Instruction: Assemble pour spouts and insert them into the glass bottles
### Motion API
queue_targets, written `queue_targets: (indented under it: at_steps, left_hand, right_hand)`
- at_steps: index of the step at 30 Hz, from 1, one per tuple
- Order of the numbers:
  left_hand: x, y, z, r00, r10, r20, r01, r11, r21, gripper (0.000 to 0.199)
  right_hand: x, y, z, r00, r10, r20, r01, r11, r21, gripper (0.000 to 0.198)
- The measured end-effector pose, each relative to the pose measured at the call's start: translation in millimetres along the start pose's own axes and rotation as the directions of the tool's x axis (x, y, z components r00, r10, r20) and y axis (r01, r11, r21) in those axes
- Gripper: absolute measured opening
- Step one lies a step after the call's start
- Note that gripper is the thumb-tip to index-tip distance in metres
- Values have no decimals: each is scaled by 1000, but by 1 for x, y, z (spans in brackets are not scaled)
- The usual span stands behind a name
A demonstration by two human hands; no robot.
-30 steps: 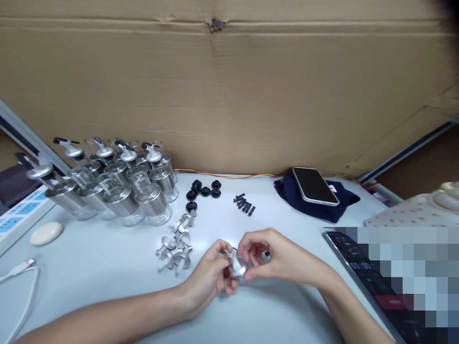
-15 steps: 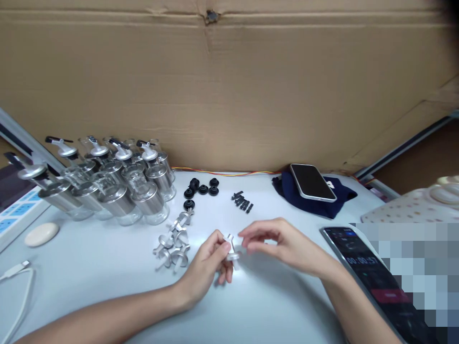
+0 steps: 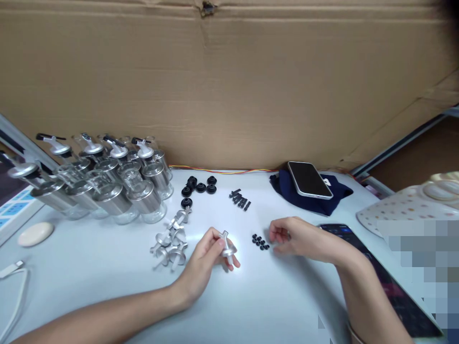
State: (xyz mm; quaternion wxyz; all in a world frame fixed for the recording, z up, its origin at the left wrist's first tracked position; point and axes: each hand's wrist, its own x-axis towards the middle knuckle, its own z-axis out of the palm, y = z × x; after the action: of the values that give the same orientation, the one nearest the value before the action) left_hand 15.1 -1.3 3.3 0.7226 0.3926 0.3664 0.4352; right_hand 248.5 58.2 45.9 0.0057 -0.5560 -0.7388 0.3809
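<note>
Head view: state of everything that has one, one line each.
Left grip: closed on the metal spout
Right grip: open, fingers curled, beside the black caps
Metal spout: held, nozzle up
Black caps: loose, clustered
Spout pile: loose
Black stoppers: loose
Black strips: loose
Bottles: standing, some topped with pourers, some not
Upper phone: screen dark
Lower phone: screen lit, partly hidden
White cable: visible end unplugged

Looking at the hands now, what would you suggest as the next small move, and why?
I would probably pinch one of the small black pieces with the right hand: it is right beside their cluster with nothing visible in its grasp, while the left hand already holds a silver metal piece.
</note>
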Motion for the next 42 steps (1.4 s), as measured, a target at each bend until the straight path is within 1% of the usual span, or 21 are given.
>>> queue_targets:
  at_steps: [5, 9, 10, 12, 15, 17, 19, 21, 25, 29, 35, 42]
  left_hand:
    - [-1, 2, 1, 1000, -1, -21, 1, 1000, 26, 29]
    - [-2, 5, 1, 999, -25, -25, 26, 998, 58, 29]
    - [-2, 5, 2, 999, -30, -28, 32, 997, 75, 30]
    - [-3, 7, 3, 999, -36, -39, 39, 995, 92, 33]
    - [-3, 8, 4, 998, -37, -51, 41, 996, 74, 39]
    - [-3, 8, 4, 998, -35, -46, 38, 997, 74, 39]
    - [-3, 7, 3, 999, -30, -39, 33, 997, 76, 39]
    - [-3, 7, 3, 999, -27, -32, 29, 996, 78, 37]
    - [-3, 6, 2, 1000, -16, -25, 19, 995, 102, 33]
    - [-2, 5, 2, 1000, -14, -16, 15, 992, 122, 35]
    - [-1, 4, 0, 1000, -20, -12, 22, 989, 146, 36]
    - [0, 4, -1, 1000, 6, -31, -1, 985, 173, 31]
  right_hand:
    - [4, 3, 6, 999, -48, 19, 48, 999, 11, 3]
    - [-1, 2, -1, 999, -51, 1, 51, 996, 67, 5]
    - [-3, 0, -3, 998, -61, -17, 62, 992, 108, 5]
    - [-7, -8, -5, 993, -106, -59, 118, 961, 249, 3]
    - [-8, -26, 2, 977, -202, -72, 211, 852, 479, 13]
    - [-6, -37, 11, 963, -260, -65, 254, 805, 536, 18]
    - [-4, -44, 21, 949, -302, -89, 303, 797, 523, 18]
    - [-1, -48, 27, 938, -322, -129, 344, 810, 475, 16]
    - [3, -50, 33, 925, -320, -204, 372, 873, 316, 15]
    - [5, -53, 38, 910, -353, -217, 388, 910, 148, 16]
    - [5, -55, 44, 882, -411, -228, 426, 905, 15, 18]
    - [4, -55, 43, 852, -459, -251, 466, 884, -36, 17]
